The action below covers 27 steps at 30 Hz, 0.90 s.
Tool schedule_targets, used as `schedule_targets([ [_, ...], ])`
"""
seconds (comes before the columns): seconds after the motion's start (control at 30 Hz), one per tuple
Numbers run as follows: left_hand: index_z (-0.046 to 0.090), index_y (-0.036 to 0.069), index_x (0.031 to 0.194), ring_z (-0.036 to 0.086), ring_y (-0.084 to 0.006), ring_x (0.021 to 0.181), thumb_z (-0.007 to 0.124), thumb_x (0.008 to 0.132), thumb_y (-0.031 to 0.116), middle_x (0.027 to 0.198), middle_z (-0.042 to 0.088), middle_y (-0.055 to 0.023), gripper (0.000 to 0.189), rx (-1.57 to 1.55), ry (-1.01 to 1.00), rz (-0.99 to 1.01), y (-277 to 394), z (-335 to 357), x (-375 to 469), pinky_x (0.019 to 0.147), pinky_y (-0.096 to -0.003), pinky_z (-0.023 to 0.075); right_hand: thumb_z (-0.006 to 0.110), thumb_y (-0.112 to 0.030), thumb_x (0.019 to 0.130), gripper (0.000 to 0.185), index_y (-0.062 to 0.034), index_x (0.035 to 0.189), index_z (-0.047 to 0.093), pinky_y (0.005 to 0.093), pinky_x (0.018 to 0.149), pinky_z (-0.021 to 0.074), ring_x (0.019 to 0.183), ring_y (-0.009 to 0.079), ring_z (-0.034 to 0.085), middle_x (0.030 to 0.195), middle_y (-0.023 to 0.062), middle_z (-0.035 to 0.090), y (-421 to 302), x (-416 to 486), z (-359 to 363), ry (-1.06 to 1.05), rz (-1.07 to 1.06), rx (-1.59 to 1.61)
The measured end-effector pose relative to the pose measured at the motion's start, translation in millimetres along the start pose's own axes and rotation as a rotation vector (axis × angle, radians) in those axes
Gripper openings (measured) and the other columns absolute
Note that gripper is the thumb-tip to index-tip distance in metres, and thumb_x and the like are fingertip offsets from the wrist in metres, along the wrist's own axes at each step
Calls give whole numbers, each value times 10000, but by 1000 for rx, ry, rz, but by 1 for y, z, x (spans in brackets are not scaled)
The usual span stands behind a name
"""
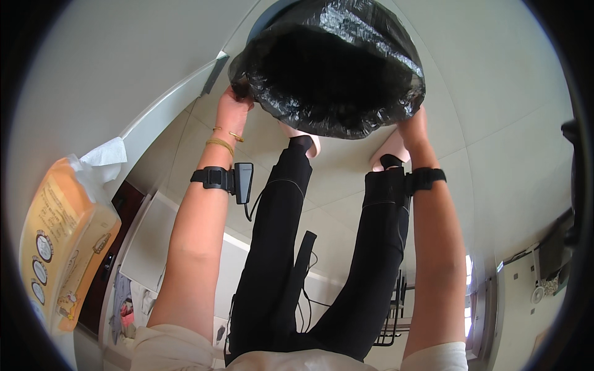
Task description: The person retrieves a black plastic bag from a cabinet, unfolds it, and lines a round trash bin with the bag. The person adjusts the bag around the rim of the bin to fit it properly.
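A black plastic bag (371, 32) spreads with its mouth wide towards me, its inside too dark to make out. My left hand (233, 105) grips the bag's edge at the left, the fingertips partly covered by the film. At the right edge, my right hand (412, 124) has hold of the bag from below, with most of its fingers hidden behind the plastic. Behind the bag, at the top, shows part of a blue-grey rounded object (267, 19), mostly covered, possibly a bin.
A pack of tissues (69, 246) stands on a pale surface (116, 60) at the left, one tissue sticking out. Pink shoes (387, 150) on my feet rest on the tiled floor (334, 185). A thin black cable (250, 211) hangs from my left wrist device (243, 183).
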<state>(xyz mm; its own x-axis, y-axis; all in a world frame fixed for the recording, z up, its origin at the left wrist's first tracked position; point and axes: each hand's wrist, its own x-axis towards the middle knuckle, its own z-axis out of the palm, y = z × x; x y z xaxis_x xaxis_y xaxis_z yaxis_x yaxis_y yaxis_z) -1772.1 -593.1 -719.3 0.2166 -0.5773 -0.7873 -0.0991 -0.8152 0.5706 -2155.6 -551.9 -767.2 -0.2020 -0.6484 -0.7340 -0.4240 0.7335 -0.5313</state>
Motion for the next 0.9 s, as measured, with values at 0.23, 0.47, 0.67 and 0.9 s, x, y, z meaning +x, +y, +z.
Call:
schedule_targets([
  [0.23,581,81,1131,560,-146,939,521,847,142,1134,610,-17,297,-466,-375,-61,73,-21,-2,807,-290,431,431,0,846,412,-33,1244,535,319,858,478,990,191,584,1190,86,588,-56,34,-69,-187,77,569],
  [0.47,640,105,1029,524,-69,859,596,932,369,951,630,37,285,-62,-378,-131,103,-29,25,733,-237,386,553,-380,963,409,-38,1176,623,284,893,446,998,133,572,1068,52,651,-145,43,-80,-361,-155,479],
  [0.67,645,96,1026,549,-76,870,639,925,227,942,634,37,165,-191,-294,20,105,-15,40,810,-238,420,665,-203,914,224,-4,1016,661,195,704,458,761,60,571,844,0,655,-160,60,-54,-198,-116,453],
  [0.9,639,104,1059,587,-121,964,630,932,188,1001,661,0,153,-522,-240,148,100,-3,80,902,-271,438,670,-217,909,228,-3,988,668,220,701,459,754,73,559,836,5,649,-153,87,-46,-137,-128,449],
])
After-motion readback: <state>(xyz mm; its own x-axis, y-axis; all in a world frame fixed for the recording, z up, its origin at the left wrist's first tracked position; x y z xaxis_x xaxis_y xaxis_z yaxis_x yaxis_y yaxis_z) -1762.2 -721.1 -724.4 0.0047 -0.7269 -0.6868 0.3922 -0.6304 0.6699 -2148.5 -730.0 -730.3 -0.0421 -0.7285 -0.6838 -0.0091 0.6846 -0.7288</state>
